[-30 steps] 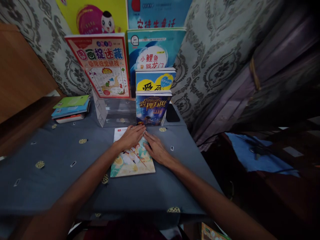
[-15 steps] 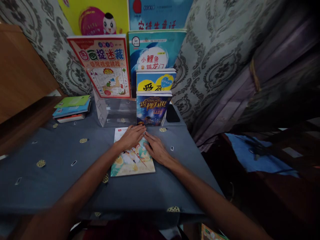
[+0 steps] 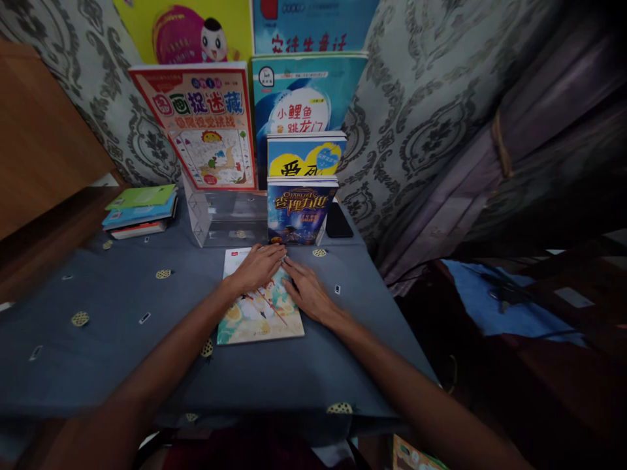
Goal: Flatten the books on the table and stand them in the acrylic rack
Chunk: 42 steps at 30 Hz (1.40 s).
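A picture book (image 3: 262,329) with a pale, illustrated cover lies closed on the cloth-covered table. My left hand (image 3: 257,269) rests flat across its upper part, fingers stretched toward the top right corner. From the right side, my right hand (image 3: 307,289) lies over the book's edge with its fingers extended. The fingertips of both hands come close together at that corner and cover part of the cover's title area. Neither hand grips anything.
Behind the book stands a clear tiered rack (image 3: 230,233) with a red puzzle book (image 3: 210,140), a dark blue book (image 3: 300,212) and several others. A black phone (image 3: 338,222) lies beside it. Stacked books (image 3: 140,214) sit at the left, near a wooden panel (image 3: 44,137).
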Motion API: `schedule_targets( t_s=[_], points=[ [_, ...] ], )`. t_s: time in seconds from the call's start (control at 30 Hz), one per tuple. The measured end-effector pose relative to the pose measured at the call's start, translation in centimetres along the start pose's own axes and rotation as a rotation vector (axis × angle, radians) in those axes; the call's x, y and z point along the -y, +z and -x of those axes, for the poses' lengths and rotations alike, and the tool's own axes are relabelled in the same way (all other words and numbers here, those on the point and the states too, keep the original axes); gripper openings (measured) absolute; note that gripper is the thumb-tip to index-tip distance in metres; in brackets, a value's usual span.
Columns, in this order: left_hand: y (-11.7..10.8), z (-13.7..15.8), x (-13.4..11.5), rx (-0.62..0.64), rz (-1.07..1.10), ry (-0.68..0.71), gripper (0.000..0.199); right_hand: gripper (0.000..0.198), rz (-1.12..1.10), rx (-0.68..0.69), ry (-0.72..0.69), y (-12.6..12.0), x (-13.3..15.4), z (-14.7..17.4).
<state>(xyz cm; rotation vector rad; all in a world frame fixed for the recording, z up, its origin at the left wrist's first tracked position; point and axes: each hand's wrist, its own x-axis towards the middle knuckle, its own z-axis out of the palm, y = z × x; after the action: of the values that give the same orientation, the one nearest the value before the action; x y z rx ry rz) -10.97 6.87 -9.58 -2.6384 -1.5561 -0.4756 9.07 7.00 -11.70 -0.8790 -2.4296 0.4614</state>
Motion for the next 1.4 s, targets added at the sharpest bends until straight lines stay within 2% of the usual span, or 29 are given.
schedule_targets(
  t_s=[0.8, 1.1, 1.4],
  points=[
    [-0.5, 0.2, -0.3, -0.024, 0.027, 0.033, 0.036, 0.044, 0.009, -0.014, 0.010, -0.1, 0.3, 0.0],
    [-1.1, 0.6, -0.7, 0.049, 0.004, 0.023, 0.039, 0.044, 0.007, -0.014, -0.037, -0.4, 0.4, 0.6],
    [-2.0, 2.8, -2.3, 0.135, 0.091, 0.066, 0.041, 0.043, -0.046, 0.031, -0.074, -1.7, 1.8, 3.3]
  ],
)
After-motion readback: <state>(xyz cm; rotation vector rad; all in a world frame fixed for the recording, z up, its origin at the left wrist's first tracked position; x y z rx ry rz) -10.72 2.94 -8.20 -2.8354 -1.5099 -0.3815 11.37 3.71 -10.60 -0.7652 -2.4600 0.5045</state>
